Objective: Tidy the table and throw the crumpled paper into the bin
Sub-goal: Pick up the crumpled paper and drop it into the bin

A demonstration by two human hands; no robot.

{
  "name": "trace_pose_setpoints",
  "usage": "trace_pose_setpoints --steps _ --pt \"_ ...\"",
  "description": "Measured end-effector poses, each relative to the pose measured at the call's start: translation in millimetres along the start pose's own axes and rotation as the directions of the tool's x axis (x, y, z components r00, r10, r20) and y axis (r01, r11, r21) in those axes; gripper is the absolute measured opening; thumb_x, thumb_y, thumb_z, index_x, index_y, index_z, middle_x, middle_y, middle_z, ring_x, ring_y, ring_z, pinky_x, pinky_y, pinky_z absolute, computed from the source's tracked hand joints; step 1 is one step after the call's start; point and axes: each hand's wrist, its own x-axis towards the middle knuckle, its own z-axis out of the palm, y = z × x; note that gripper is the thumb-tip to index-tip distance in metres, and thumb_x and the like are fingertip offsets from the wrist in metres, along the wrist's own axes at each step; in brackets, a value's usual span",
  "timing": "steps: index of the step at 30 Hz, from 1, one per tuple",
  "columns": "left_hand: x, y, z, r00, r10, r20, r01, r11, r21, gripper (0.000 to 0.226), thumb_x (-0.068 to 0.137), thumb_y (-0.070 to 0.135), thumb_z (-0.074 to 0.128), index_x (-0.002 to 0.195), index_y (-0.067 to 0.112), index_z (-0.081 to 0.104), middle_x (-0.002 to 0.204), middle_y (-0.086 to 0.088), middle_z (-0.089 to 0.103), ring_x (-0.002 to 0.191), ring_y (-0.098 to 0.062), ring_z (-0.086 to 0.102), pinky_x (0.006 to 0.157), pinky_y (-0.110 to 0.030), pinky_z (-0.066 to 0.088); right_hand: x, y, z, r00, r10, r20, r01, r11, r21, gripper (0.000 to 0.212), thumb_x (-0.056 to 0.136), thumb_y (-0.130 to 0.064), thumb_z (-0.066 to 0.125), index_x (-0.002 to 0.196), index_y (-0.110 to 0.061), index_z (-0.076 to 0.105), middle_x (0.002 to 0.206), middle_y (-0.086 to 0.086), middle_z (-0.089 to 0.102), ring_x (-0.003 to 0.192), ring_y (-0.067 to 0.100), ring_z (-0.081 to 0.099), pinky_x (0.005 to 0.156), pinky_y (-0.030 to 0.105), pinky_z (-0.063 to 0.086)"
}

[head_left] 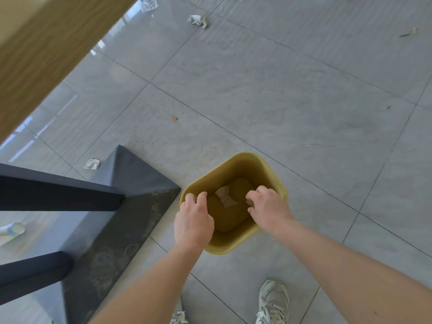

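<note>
A yellow bin point(274, 177) stands on the grey tiled floor right below me. A pale crumpled paper piece point(225, 196) is inside it, over the bin's bottom. My left hand point(194, 218) hovers at the bin's left rim, fingers curled and apart, holding nothing I can see. My right hand point(267, 206) is over the bin's right side with fingers bent downward; a small pale scrap point(249, 202) shows at its fingertips, and whether it is held is unclear.
Crumpled paper balls lie on the floor at the far side point(197, 20), point(149, 3) and beside the table's dark base point(91, 164). The wooden tabletop edge point(46, 43) is at upper left, the base point(131, 206) left of the bin. My shoes point(272, 302) are below.
</note>
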Motion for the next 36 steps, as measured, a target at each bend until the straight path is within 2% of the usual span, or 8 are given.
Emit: trace_pose_setpoints --steps 6,12,18,22,27,31,36 --pt "-12.9 7.4 -22.5 0.993 0.117 0.018 -0.119 0.98 0.158 0.058 0.091 0.03 0.045 0.146 0.024 0.028 0.131 -0.001 0.048 0.113 -0.022 0.049 0.094 -0.037 0.043 -12.6 -10.3 -16.0 1.0 0.006 -0.02 -0.006 1.0 -0.014 0.023 0.096 -0.029 0.056 0.118 -0.022 0.058 0.109 0.002 0.054 0.101 0.023 0.05 0.074 0.031 0.042" --pt "-28.3 19.4 -63.0 0.988 0.154 0.027 -0.156 0.964 0.214 0.056 0.091 0.033 0.041 0.145 0.024 0.027 0.134 -0.002 0.047 0.119 -0.025 0.047 0.095 -0.039 0.043 -33.4 -28.3 -52.5 0.999 -0.001 -0.032 0.0 1.0 -0.021 0.027 0.095 -0.033 0.057 0.12 -0.022 0.057 0.11 0.002 0.055 0.102 0.024 0.053 0.084 0.034 0.049" --pt "-52.4 35.2 -112.0 0.982 0.19 0.02 -0.19 0.962 0.197 0.054 0.093 0.038 0.038 0.144 0.025 0.026 0.134 -0.002 0.047 0.119 -0.023 0.046 0.098 -0.04 0.043 -64.7 -55.0 -95.1 0.999 -0.001 -0.037 0.0 1.0 -0.024 0.034 0.095 -0.035 0.055 0.127 -0.024 0.054 0.117 0.001 0.055 0.109 0.024 0.051 0.088 0.034 0.047" --pt "-84.0 49.4 -162.3 0.978 0.206 -0.017 -0.2 0.965 0.168 0.052 0.093 0.039 0.038 0.142 0.026 0.028 0.134 -0.002 0.047 0.118 -0.022 0.046 0.1 -0.04 0.041 -101.6 -79.8 -137.9 0.996 -0.022 -0.092 0.023 1.0 0.007 0.036 0.093 -0.035 0.055 0.129 -0.027 0.053 0.121 -0.002 0.057 0.111 0.022 0.052 0.088 0.035 0.048" --pt "-138.7 63.4 -243.7 0.978 0.2 -0.065 -0.194 0.976 0.095 0.056 0.095 0.038 0.042 0.146 0.028 0.022 0.146 -0.003 0.039 0.132 -0.026 0.039 0.11 -0.045 0.033 -159.5 -120.7 -214.7 0.987 -0.071 -0.141 0.07 0.997 -0.011 0.041 0.093 -0.04 0.056 0.132 -0.027 0.051 0.128 0.0 0.056 0.118 0.025 0.051 0.095 0.041 0.051" --pt "-179.3 65.6 -305.1 0.97 0.195 -0.144 -0.182 0.979 0.096 0.056 0.097 0.044 0.039 0.148 0.031 0.018 0.15 -0.002 0.037 0.137 -0.027 0.035 0.114 -0.047 0.029 -198.6 -155.3 -271.5 0.968 -0.137 -0.211 0.13 0.99 -0.044 0.041 0.093 -0.043 0.057 0.13 -0.029 0.053 0.122 -0.001 0.061 0.112 0.023 0.055 0.088 0.036 0.051" --pt "-219.5 56.8 -374.6 0.95 0.152 -0.273 -0.135 0.988 0.081 0.058 0.095 0.044 0.041 0.147 0.03 0.018 0.152 -0.004 0.033 0.14 -0.028 0.03 0.115 -0.047 0.028 -231.8 -204.6 -329.3 0.923 -0.277 -0.268 0.259 0.961 -0.102 0.05 0.09 -0.041 0.064 0.137 -0.028 0.051 0.126 -0.003 0.062 0.112 0.019 0.058 0.089 0.029 0.049"
